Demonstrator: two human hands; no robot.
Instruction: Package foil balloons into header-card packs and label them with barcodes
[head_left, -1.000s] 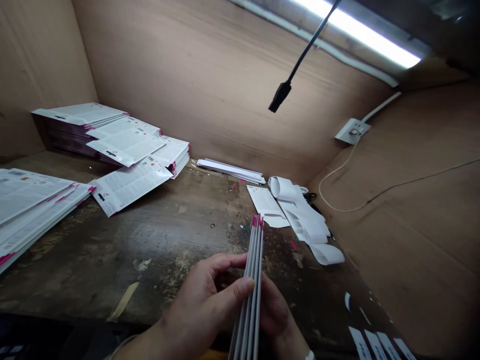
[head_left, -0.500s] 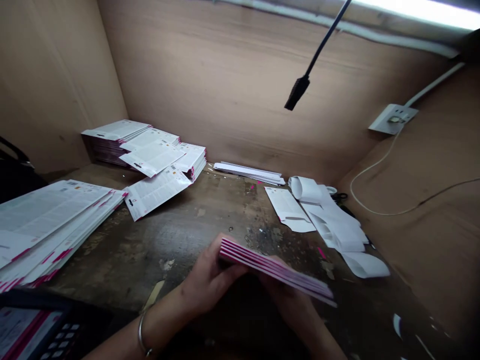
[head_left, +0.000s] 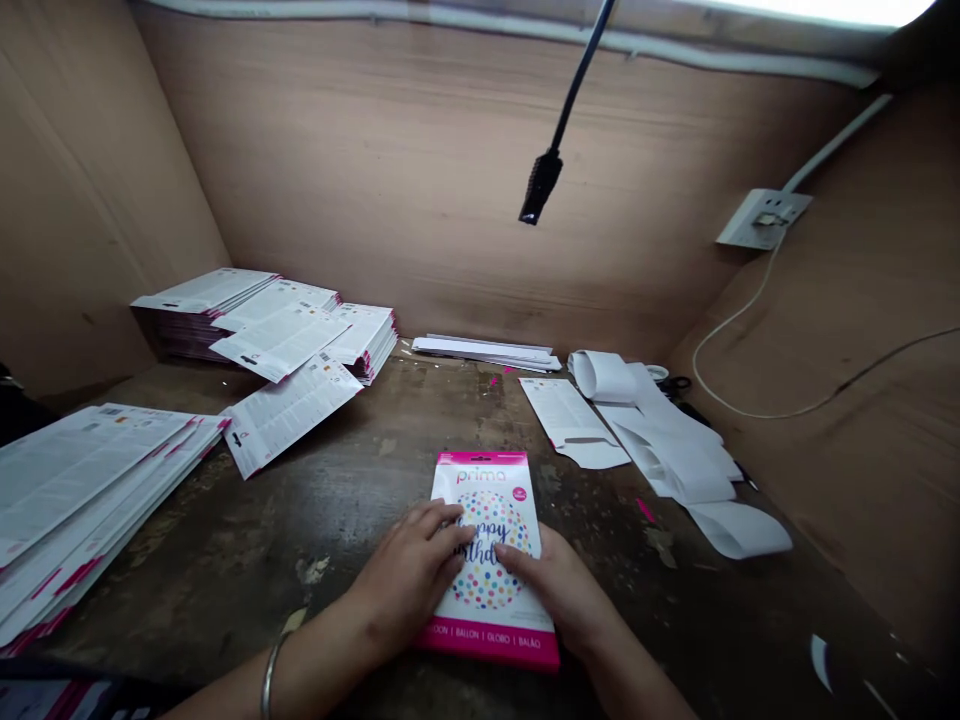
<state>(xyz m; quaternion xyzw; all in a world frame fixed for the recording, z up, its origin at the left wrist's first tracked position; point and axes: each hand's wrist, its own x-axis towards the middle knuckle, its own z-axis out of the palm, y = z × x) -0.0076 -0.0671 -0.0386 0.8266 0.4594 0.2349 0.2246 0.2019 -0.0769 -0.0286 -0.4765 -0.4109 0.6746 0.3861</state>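
A small stack of balloon packets [head_left: 491, 590] is held upright at the front middle of the table, its top one facing me. The front is white with a pink band at top and bottom, coloured dots and "happy birthday" lettering. My left hand [head_left: 409, 570] grips the stack from the left, fingers bent across the printed face. On the other side my right hand [head_left: 574, 590] clasps the right edge, thumb on the front and its other fingers hidden behind. A metal bangle [head_left: 270, 680] circles my left wrist.
White packets are stacked at the back left [head_left: 217, 290] and near left [head_left: 90, 480]. Farther right lie an opened packet [head_left: 570, 415], a curling white paper strip [head_left: 682, 450] and black scissors [head_left: 679, 385]. A black cable [head_left: 544, 185] hangs overhead; a socket [head_left: 765, 218] is on the wall.
The stack of packets was turned edge-on and tilted; now its printed front faces me. My left hand has shifted onto that front. The view has swung slightly right.
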